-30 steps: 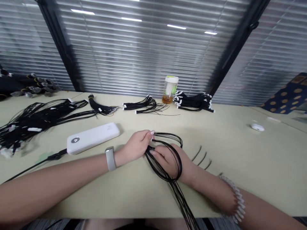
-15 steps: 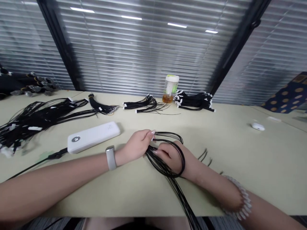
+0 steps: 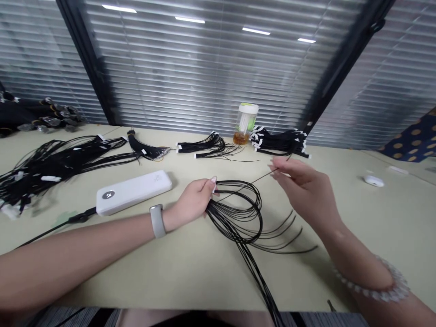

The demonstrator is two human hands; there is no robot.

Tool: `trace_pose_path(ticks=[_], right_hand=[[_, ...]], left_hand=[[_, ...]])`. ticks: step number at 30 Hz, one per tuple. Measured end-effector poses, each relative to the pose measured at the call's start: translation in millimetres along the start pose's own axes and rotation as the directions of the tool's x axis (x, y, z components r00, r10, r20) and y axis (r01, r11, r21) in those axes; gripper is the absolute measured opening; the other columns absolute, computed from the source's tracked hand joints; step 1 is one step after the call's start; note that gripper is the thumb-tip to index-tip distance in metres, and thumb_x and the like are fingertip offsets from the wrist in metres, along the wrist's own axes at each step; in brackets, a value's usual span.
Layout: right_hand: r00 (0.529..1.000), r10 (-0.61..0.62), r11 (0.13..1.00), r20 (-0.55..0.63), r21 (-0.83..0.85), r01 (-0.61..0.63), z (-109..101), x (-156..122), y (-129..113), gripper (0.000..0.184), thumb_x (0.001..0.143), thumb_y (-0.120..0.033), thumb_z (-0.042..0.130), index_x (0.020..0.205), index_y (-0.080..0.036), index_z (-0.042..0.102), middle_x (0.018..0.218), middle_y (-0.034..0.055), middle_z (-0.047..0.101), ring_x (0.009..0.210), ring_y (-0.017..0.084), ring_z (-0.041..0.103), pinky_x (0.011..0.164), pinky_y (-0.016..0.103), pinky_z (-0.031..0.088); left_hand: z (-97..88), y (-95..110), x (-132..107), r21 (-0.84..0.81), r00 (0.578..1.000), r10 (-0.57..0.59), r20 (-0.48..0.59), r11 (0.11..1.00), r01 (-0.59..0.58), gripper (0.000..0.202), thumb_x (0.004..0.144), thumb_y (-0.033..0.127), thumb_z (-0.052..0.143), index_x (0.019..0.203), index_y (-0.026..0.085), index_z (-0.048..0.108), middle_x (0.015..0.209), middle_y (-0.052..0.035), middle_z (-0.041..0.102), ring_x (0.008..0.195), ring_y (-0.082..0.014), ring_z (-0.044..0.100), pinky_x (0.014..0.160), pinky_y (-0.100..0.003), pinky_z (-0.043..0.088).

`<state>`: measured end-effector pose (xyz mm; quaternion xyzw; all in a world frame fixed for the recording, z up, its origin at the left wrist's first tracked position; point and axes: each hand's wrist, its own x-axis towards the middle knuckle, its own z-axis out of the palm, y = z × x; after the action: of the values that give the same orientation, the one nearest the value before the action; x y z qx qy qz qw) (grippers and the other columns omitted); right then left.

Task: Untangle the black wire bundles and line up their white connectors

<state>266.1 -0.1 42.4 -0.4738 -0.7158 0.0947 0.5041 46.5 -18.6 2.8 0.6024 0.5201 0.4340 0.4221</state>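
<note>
Black cords [image 3: 235, 227] loop out of our left hand [image 3: 192, 202], which is curled closed around their gathered ends. The loops and loose tails spread just beyond and below that hand, some running off the near edge of the surface [image 3: 381, 236]. Our right hand [image 3: 303, 188] is apart from the left, up and to its right, with thumb and forefinger pinched on one thin black wire [image 3: 254, 180] that stretches back toward the left hand. Just left of the left hand lies a white power bank [image 3: 132, 193] with a black cable [image 3: 81, 217] at its end. A grey wristband [image 3: 157, 221] circles our left wrist, a white beaded bracelet [image 3: 371, 284] our right. Beyond both hands, black wire bundles [image 3: 279, 141] with white tags lie in a row, and a clear jar with a green lid [image 3: 244, 123] stands among them, beyond the right hand.
</note>
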Motion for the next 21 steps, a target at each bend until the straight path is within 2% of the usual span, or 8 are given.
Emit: trace_pose_path(ticks=[2, 3, 6, 8, 9, 12, 15, 21], right_hand=[[0.995, 0.051, 0.954, -0.087, 0.299, -0.023, 3.4, -2.4, -4.0, 0.016, 0.082, -0.029, 0.053, 0.091, -0.022, 0.065, 0.103, 0.0044, 0.063, 0.099, 0.019, 0.058, 0.080, 0.035, 0.050], [0.991, 0.087, 0.909, -0.102, 0.416, -0.037, 4.9, -3.7, -6.3, 0.016, 0.084, -0.029, 0.052, 0.092, -0.022, 0.064, 0.099, 0.0039, 0.063, 0.097, 0.018, 0.059, 0.082, 0.036, 0.050], [0.986, 0.164, 0.829, -0.023, 0.546, -0.125, 8.7, -7.8, -12.1, 0.027, 0.084, -0.027, 0.051, 0.111, -0.025, 0.053, 0.076, -0.0015, 0.061, 0.068, 0.011, 0.060, 0.074, 0.035, 0.054], [0.973, 0.191, 0.843, 0.129, 0.486, -0.230, 12.4, -11.7, -14.6, 0.039, 0.084, -0.026, 0.051, 0.121, -0.026, 0.043, 0.068, -0.0043, 0.057, 0.052, 0.008, 0.054, 0.061, 0.031, 0.054], [0.956, 0.196, 0.860, 0.219, 0.429, -0.275, 15.0, -14.1, -15.5, 0.037, 0.084, -0.027, 0.051, 0.120, -0.024, 0.044, 0.068, -0.0038, 0.057, 0.050, 0.008, 0.052, 0.056, 0.028, 0.052], [0.902, 0.153, 0.931, 0.403, 0.248, -0.268, 24.8, -21.7, -17.1, 0.017, 0.083, -0.031, 0.050, 0.092, -0.017, 0.056, 0.070, 0.0000, 0.059, 0.056, 0.009, 0.052, 0.053, 0.023, 0.045], [0.898, 0.107, 0.977, 0.427, 0.123, -0.174, 32.9, -26.7, -17.3, 0.017, 0.080, -0.032, 0.054, 0.073, -0.017, 0.058, 0.063, -0.0007, 0.057, 0.057, 0.010, 0.050, 0.053, 0.023, 0.040], [0.897, 0.116, 0.988, 0.426, 0.040, -0.146, 36.4, -26.8, -15.1, 0.021, 0.078, -0.032, 0.052, 0.065, -0.016, 0.057, 0.057, -0.0005, 0.054, 0.052, 0.010, 0.045, 0.048, 0.022, 0.034]], left_hand=[[0.3, -0.6, -0.1, 0.006, 1.000, 0.003, 0.005, 1.000, -0.003, 0.042, 0.086, 0.048, 0.037, 0.067, 0.014, 0.052, 0.056, 0.0010, 0.050, 0.033, -0.0066, 0.042, 0.033, -0.020, 0.035], [0.4, -1.0, -0.1, 0.009, 1.000, 0.003, 0.012, 1.000, -0.003, 0.042, 0.086, 0.049, 0.037, 0.067, 0.014, 0.051, 0.054, 0.0013, 0.050, 0.033, -0.0067, 0.042, 0.033, -0.020, 0.035], [0.9, -1.5, -0.3, 0.015, 0.999, -0.008, 0.033, 1.000, 0.007, 0.042, 0.086, 0.049, 0.036, 0.068, 0.014, 0.051, 0.051, 0.0023, 0.048, 0.033, -0.0070, 0.041, 0.033, -0.019, 0.034], [1.2, -1.2, -0.6, 0.017, 0.999, -0.020, 0.029, 1.000, 0.019, 0.042, 0.086, 0.049, 0.036, 0.069, 0.014, 0.052, 0.051, 0.0024, 0.048, 0.033, -0.0071, 0.041, 0.032, -0.019, 0.034], [1.3, -1.0, -0.8, 0.018, 1.000, -0.019, 0.022, 1.000, 0.018, 0.042, 0.086, 0.049, 0.036, 0.069, 0.014, 0.052, 0.051, 0.0025, 0.048, 0.033, -0.0071, 0.040, 0.032, -0.019, 0.034], [1.2, -1.1, -1.3, 0.022, 1.000, 0.012, 0.011, 1.000, -0.012, 0.042, 0.085, 0.050, 0.036, 0.068, 0.014, 0.051, 0.051, 0.0027, 0.048, 0.033, -0.0074, 0.040, 0.033, -0.020, 0.034], [0.8, -1.8, -1.6, 0.028, 1.000, 0.020, 0.013, 0.999, -0.021, 0.042, 0.085, 0.051, 0.036, 0.069, 0.015, 0.051, 0.052, 0.0030, 0.048, 0.033, -0.0073, 0.040, 0.033, -0.020, 0.034], [0.9, -3.3, -1.8, 0.035, 0.999, 0.030, 0.034, 0.999, -0.031, 0.043, 0.085, 0.052, 0.035, 0.068, 0.015, 0.049, 0.053, 0.0037, 0.047, 0.032, -0.0065, 0.039, 0.033, -0.020, 0.034]])
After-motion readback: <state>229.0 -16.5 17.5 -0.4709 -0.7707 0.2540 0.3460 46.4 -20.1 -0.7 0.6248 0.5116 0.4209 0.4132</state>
